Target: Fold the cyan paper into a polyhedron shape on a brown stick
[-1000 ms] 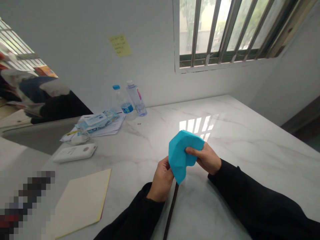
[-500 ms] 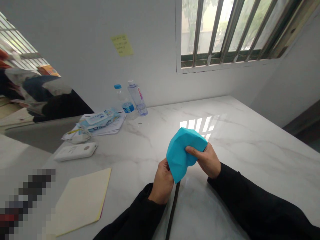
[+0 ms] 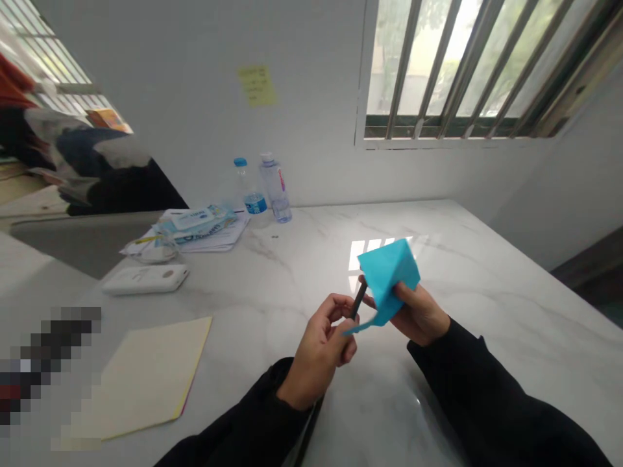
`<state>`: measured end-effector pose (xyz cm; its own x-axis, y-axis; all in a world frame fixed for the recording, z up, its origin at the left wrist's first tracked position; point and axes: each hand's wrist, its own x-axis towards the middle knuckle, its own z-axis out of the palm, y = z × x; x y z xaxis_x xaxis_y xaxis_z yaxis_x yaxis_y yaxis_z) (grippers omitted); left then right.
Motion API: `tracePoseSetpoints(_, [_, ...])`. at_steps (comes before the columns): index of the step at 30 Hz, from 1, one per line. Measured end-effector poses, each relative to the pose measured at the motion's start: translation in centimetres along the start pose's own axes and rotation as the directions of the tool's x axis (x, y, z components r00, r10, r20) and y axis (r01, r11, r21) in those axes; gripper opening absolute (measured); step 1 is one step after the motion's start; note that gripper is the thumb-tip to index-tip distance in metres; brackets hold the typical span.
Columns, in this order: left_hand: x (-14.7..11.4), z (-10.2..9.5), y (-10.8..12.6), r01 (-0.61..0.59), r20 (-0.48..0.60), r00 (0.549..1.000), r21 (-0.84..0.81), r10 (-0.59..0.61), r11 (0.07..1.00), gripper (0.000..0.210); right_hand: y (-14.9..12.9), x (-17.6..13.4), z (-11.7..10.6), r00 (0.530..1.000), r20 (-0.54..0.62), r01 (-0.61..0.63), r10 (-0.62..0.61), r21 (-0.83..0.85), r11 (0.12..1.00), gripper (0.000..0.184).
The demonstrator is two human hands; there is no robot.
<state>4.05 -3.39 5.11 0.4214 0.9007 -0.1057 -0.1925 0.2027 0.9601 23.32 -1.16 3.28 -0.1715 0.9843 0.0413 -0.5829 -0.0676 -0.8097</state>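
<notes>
Left hand [image 3: 324, 347]: thumb and curled fingers closed round dark strip [image 3: 359, 300]; strip end juts beyond them. Right hand [image 3: 419, 316]: thumb and fingers pinch creased turquoise sheet [image 3: 387, 269], lower tip by left thumb. Judged step: aligning sheet with strip; next calls for steady pinch.

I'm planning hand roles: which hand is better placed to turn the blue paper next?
Probably the right hand: it grips the blue paper, thumb on top, while the left hand has its fingers at the dark strip.
</notes>
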Motion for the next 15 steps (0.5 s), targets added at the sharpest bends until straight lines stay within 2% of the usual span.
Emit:
tracePoseSetpoints(4, [-1.6,0.5,1.4,-0.097,0.014,0.995,0.140,0.096,0.985,0.018,0.2,0.0,-0.9,0.989,0.098,-0.107,0.107,0.001,0.994,0.040])
tracePoseSetpoints(7, [-2.4,0.9,1.9,-0.176,0.045,0.984,0.273,0.170,0.946,0.018,0.9,-0.4,-0.6,0.975,0.149,-0.163,0.166,-0.033,0.986,0.044])
tracePoseSetpoints(11, [-2.8,1.2,1.8,-0.222,0.106,0.975,0.379,0.196,0.898,0.020,0.8,-0.8,-0.4,0.978,0.172,-0.123,0.120,0.009,0.992,0.043])
tracePoseSetpoints(15, [-3.1,1.5,1.7,-0.239,0.120,0.971,0.444,0.207,0.864,0.019,0.2,-0.9,-0.7,0.981,0.163,-0.105,0.104,-0.005,0.994,0.037])
